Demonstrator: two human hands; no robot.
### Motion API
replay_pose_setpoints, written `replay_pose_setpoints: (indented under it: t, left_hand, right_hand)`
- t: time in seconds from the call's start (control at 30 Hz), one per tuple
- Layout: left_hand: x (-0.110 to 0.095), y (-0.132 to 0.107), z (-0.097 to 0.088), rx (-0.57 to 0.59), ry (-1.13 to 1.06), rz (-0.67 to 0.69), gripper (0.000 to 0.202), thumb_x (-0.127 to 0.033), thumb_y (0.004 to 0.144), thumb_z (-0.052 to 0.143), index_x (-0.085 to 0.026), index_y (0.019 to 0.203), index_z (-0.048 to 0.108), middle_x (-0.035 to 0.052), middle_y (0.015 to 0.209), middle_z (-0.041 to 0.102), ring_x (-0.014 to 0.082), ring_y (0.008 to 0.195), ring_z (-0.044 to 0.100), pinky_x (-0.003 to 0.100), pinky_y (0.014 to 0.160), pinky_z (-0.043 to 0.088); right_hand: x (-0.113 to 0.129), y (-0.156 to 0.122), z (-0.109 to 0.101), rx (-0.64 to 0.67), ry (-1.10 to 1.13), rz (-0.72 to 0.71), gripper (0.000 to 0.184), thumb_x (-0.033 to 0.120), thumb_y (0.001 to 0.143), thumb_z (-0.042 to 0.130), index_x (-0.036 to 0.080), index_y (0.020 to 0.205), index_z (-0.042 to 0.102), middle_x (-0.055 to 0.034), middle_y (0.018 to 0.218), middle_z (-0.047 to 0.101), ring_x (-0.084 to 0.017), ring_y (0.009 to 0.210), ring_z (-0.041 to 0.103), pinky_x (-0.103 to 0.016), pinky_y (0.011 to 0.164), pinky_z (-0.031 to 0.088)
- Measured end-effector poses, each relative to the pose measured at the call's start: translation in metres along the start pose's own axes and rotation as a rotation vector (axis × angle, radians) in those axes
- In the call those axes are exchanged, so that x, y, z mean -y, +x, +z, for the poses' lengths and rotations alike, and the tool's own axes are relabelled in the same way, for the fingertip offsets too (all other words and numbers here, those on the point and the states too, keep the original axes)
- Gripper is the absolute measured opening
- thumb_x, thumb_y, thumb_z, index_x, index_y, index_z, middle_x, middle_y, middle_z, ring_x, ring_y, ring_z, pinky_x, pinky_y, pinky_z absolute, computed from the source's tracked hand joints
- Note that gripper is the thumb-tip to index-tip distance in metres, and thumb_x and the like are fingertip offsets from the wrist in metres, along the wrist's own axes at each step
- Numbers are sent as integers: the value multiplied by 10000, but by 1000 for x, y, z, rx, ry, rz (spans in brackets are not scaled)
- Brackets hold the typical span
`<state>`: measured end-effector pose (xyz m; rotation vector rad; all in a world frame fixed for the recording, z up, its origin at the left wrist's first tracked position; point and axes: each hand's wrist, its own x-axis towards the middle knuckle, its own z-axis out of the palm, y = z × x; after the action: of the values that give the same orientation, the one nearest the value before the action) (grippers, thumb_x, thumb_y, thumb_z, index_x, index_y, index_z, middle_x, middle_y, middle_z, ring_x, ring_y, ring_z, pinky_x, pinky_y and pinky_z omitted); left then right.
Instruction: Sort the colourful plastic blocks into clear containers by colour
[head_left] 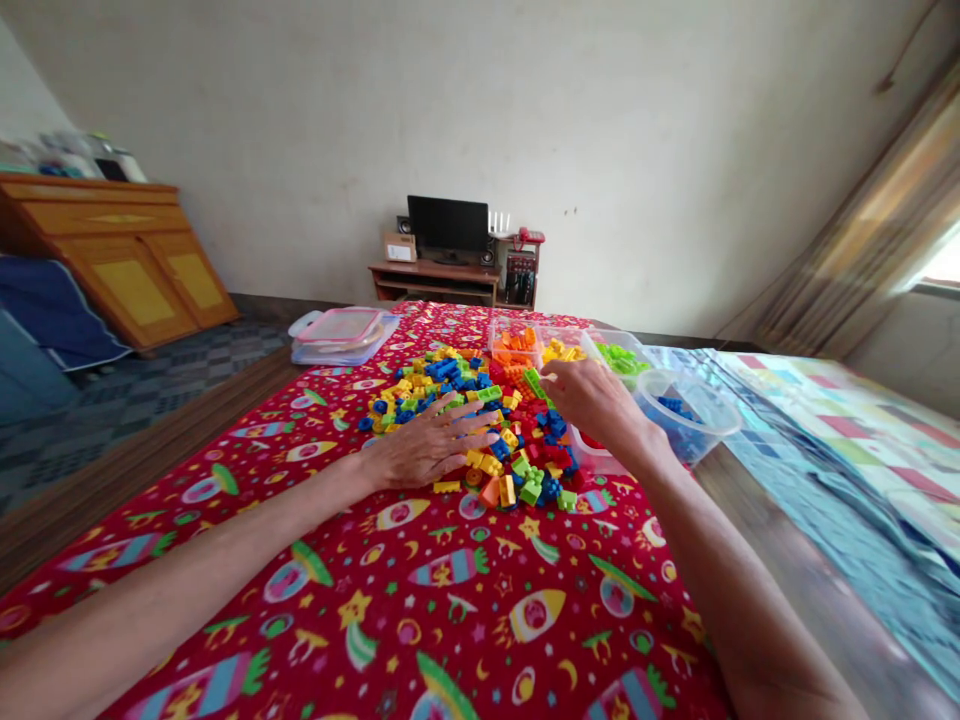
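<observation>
Head view, 12 o'clock taken as straight ahead. The left hand (427, 447) lies palm down at about 11 o'clock, fingers spread and open, resting on the near edge of a loose pile of plastic building bricks (480, 430); it has hold of nothing. The right hand (592, 395) is at about 1 o'clock, raised over the pile's far right side, with its fingers curled downward. Its fingertips (546, 375) are at a green brick (534, 382), but whether that brick is gripped cannot be determined from this view.

The pile is mixed blue, red, yellow, green and orange, and sits on a red rocket-print bedsheet (420, 600). Sorted bricks lie in clear plastic tubs past the pile: orange bricks in an orange-brick tub (514, 345) at 12 o'clock, then a yellow-brick tub (562, 350) and a green-brick tub (619, 358) toward 1 o'clock. A clear round bowl (679, 420) holding blue bricks stands just beside the right hand at 2 o'clock. A red-brick tub (592, 450) sits directly below the right wrist.

A clear box with a pink lid (341, 335) rests on the sheet at 11 o'clock. Beyond the bed, a computer monitor (448, 225) stands on a low wooden desk (431, 280) at 12 o'clock.
</observation>
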<state>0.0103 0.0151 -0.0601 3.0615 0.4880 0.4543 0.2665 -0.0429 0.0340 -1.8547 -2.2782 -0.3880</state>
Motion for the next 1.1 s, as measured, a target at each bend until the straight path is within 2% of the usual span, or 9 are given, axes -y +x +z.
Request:
replay_pose_setpoints:
  t: [0.1,0.17,0.23,0.37,0.43,0.53,0.77,0.93,1.1]
  left_hand:
    - [-6,14,-2,-130,-19,-175,452,-297,976,325,-308,1426,366,28,1531,307,245,1429,198,520,1162,62]
    - [-22,22,-3,-235,-29,-244,475,-279,983,280,-246,1456,311,68,1552,246,249,1434,178,519,1163,78]
    - [-47,30,-2,-239,-29,-137,478,-254,974,307,-217,1450,323,92,1542,267,245,1433,183,507,1167,96]
    - [-95,40,9,2,-25,287,404,-316,926,477,-351,1328,483,-1,1430,473,218,1394,297,510,1179,64]
    - [-103,41,17,15,5,307,360,-275,923,486,-312,1277,540,8,1353,557,198,1369,344,469,1186,109]
    - [-89,41,22,-23,61,195,358,-192,903,498,-296,1238,573,9,1335,571,219,1363,351,478,1177,136]
    - [-33,29,8,-60,159,-41,343,-249,921,472,-260,1252,565,24,1445,453,252,1375,317,496,1171,113]
    - [-5,17,0,-147,112,-245,379,-381,959,387,-236,1260,564,69,1414,486,230,1301,434,453,1115,296]
    - [26,7,-10,-268,49,-313,427,-431,948,368,-170,1114,663,106,1284,596,233,1186,543,385,1014,428]
  right_hand:
    - [-2,1,2,-21,14,9,321,225,925,352,155,941,664,-93,760,657,-135,586,507,-262,537,279]
    - [-4,2,3,-30,12,19,313,237,927,361,158,971,661,-96,781,662,-141,607,520,-263,544,288]
    - [-5,2,4,-39,14,22,315,246,934,360,164,1017,652,-99,811,669,-154,646,543,-265,559,303]
    - [-4,1,5,-31,8,28,333,253,944,344,166,1086,633,-109,837,671,-168,677,570,-270,579,334]
    - [-2,1,4,-11,-7,26,344,238,945,330,160,1076,639,-113,819,669,-170,661,572,-272,581,342]
    - [1,0,2,8,-17,22,357,218,946,312,150,1028,652,-124,818,669,-180,661,576,-278,590,349]
    - [5,1,6,31,-86,-35,334,170,934,305,138,938,637,-111,787,656,-157,622,542,-267,562,302]
    - [10,3,14,59,-87,-36,296,144,902,341,135,877,635,-92,728,641,-133,561,499,-267,527,263]
    - [22,5,27,83,-30,-78,306,140,902,336,143,873,640,-88,744,650,-146,578,526,-270,514,263]
